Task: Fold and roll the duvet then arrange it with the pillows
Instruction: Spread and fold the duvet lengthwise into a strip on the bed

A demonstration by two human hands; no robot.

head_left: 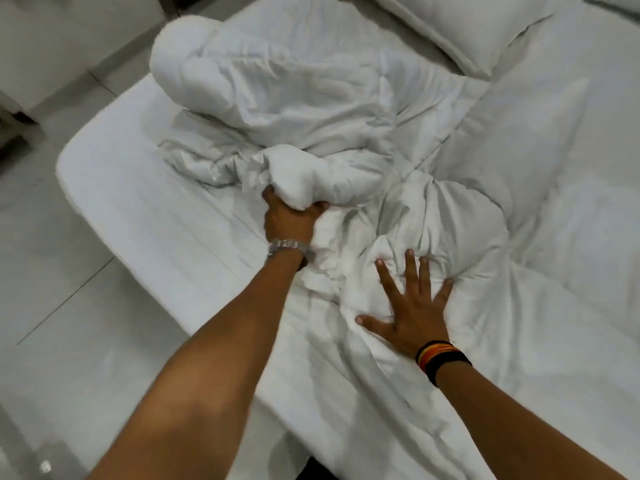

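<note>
The duvet (pixel 294 98) lay in a crumpled heap across the middle of the bed (pixel 114 188), one end bunched up fat and roundish toward the far left corner, the rest trailing in creases down toward the person; nothing yet resembled a tidy roll. The left hand (pixel 291 216) was clenched on a thick wad of the duvet near the bed's left side, fingers buried in the cloth, a metal watch (pixel 287 247) showing at the wrist; the right hand (pixel 412 306) was not gripping anything, it lay flat with fingers spread wide, pressing the fabric down just to the right of that wad, a striped wristband (pixel 441 358) on its wrist. One pillow (pixel 478 29) sat at the far right, well apart from both hands and untouched; whether a second pillow lay beyond it could not be told from this view. By my reading this was the early gathering stage; one hand pulled while the other pinned, and the folding proper had not taken shape; the rolling and the arranging with the pillows remained to be done. The next move called for spreading that bundle out flat, finding an edge or corner, and bringing it over in a straight fold; the bulk looked soft and prone to slumping, so both hands would have needed to work together to keep the layers even.
</note>
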